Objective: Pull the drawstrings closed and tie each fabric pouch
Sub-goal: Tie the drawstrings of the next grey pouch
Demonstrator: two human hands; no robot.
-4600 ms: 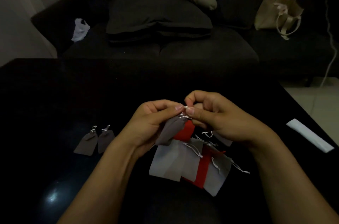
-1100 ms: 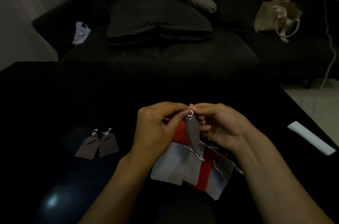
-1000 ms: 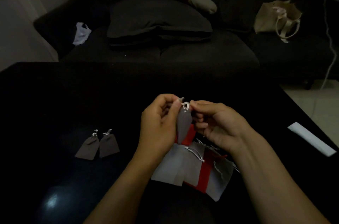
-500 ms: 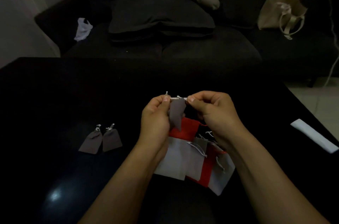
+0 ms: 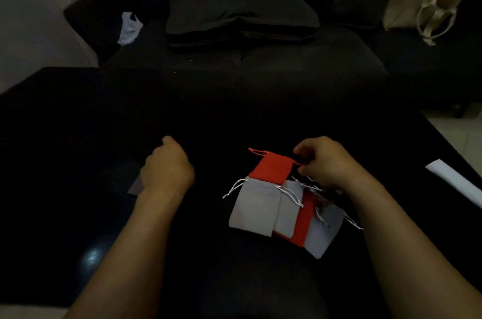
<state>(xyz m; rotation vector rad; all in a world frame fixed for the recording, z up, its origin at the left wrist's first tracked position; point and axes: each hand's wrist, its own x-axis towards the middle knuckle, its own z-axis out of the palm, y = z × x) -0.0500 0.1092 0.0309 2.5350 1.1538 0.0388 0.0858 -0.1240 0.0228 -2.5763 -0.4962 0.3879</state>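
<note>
**Hands parted, brown pouch down**

Now lowered leftward since half a second ago, left hand (image 5: 167,164) curling over brown pouches (image 5: 135,187) on the bench (image 5: 78,123); grip contents unclear. Right hand (image 5: 326,162) pinching the red pouch (image 5: 271,167) drawstring atop the grey-and-red pile (image 5: 260,209).

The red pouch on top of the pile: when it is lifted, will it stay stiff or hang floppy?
The red pouch probably hangs floppy: it lies flat like thin cloth. It likely weighs little, since it looks empty. Its loose drawstring may snag the grey pouches.
</note>
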